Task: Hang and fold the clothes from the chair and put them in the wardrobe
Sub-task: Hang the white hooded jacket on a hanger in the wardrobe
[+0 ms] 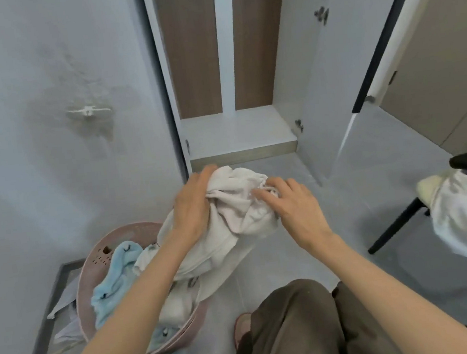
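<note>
A crumpled cream-white garment (238, 205) hangs in the air in front of the open wardrobe (236, 130). My left hand (192, 207) grips its left side with curled fingers. My right hand (292, 202) pinches the gathered fabric at its right end. The garment's lower part trails down toward a pink laundry basket (91, 261) on the floor at the left. At the right edge a black-legged chair (398, 223) carries a heap of white and other clothes (460, 210).
The basket holds a light blue fluffy cloth (116, 278) and pale fabrics. The wardrobe's bottom shelf is bare, its door (331, 80) swung open to the right. A wall stands close on the left. My legs in brown trousers (300, 328) are below.
</note>
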Available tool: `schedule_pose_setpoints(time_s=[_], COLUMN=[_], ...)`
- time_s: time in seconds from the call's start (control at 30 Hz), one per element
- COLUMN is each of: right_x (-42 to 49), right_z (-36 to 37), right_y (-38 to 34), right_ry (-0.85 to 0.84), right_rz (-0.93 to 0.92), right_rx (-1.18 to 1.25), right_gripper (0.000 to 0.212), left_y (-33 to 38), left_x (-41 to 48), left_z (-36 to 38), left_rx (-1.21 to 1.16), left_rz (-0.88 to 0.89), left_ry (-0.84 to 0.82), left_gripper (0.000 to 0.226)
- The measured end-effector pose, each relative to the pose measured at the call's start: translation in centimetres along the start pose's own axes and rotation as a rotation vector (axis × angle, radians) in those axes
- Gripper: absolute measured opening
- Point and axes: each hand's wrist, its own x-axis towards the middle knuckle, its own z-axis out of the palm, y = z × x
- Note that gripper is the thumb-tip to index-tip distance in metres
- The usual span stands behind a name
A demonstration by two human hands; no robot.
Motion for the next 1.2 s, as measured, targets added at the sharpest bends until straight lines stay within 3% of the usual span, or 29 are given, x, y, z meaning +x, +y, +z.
schedule_pose_setpoints(time_s=[0.17,0.37,0.5,0.6,0.73,0.93,1.07,1.2], right_x=[-0.2,-2.2,-4.2,-5.8,-9.5,-16.5,-22.2,-29.4], right_z=[-6.3,-17.0,-25.5,-33.3,-43.0,-56.7,-62.2,-62.2], right_y=[4.6,10.7,13.6,15.2,17.0,18.6,18.2,17.7], right_ry=[0.086,0.367,0.597,0.819,1.003,1.243,1.281,1.077], right_rz=[0.254,0.495,0.553,0.613,0.632,0.643,0.684,0.805], right_rx=[-0.002,-0.043,-0.031,0.126,0.011,-0.054,-0.286,-0.683], right_gripper=[0.031,0.034,0.034,0.015,0.014,0.014,0.017,0.031], left_y=[9.7,23.1,34.0,41.9,51.9,66.8,73.5,76.2], left_x=[5.3,9.3,9.8,9.7,8.3,3.3,-1.2,-6.2], left_z=[1.0,0.6,-1.6,-3.4,-5.3,-9.6,-9.7,-5.2], left_rx=[-0.159,-0.353,-0.485,-0.599,-0.759,-1.043,-1.182,-1.262], left_rz=[0.154,0.385,0.527,0.613,0.713,0.894,0.945,0.978], left_ry=[0.046,0.094,0.220,0.273,0.269,0.312,0.232,0.024], left_gripper=[0.030,0.027,0.036,0.038,0.046,0.036,0.035,0.034])
